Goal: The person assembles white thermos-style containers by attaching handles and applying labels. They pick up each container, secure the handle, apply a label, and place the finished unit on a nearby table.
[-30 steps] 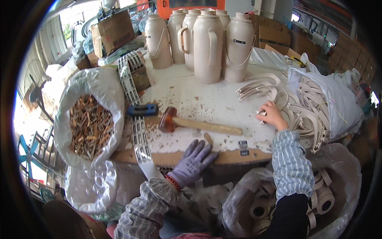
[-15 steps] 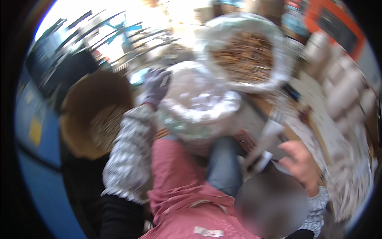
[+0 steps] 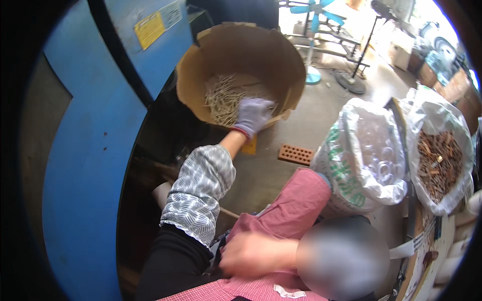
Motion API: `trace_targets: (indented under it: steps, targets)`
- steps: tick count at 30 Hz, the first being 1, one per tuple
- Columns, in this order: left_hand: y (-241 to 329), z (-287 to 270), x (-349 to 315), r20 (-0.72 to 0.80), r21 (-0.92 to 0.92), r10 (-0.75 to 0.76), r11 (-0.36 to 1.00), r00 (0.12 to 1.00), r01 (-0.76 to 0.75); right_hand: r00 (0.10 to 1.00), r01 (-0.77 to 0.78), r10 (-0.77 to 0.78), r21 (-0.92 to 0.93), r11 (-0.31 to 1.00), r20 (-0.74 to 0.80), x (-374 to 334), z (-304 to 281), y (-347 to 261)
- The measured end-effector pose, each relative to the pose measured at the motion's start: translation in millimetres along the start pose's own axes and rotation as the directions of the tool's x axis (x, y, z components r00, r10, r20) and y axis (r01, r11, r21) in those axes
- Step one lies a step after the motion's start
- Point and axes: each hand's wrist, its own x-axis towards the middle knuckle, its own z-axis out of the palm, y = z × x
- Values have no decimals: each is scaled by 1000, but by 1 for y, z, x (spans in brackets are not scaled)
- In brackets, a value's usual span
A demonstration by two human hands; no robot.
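The gloved left hand [image 3: 253, 115] reaches into a cardboard box [image 3: 273, 55]

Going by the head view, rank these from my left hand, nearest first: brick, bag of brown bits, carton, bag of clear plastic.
1. Carton: left hand is over its near rim.
2. Brick: on the floor, to the right.
3. Bag of clear plastic: farther right.
4. Bag of brown bits: farthest right.
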Motion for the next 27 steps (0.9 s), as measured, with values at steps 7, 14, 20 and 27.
trace_targets:
  steps: [7,14,20,27]
  targets:
    - [230,-36,-113,-302,-591,527,550,795,-589,220,-950,788,-310,38,-576,-195,-145,212]
    - [279,-119,-134,-580,-596,531,241,618,-766,155,-948,781,-313,-54,-605,-194,-161,198]
    - [-54,-50,-193,75,-258,112,962,991,-90,364,-929,736,-164,332,-571,-225,-92,110]
    - [-309,-107,-430,310,752,-935,351,170,559,66,-947,776,206,247,-627,-230,-34,75]
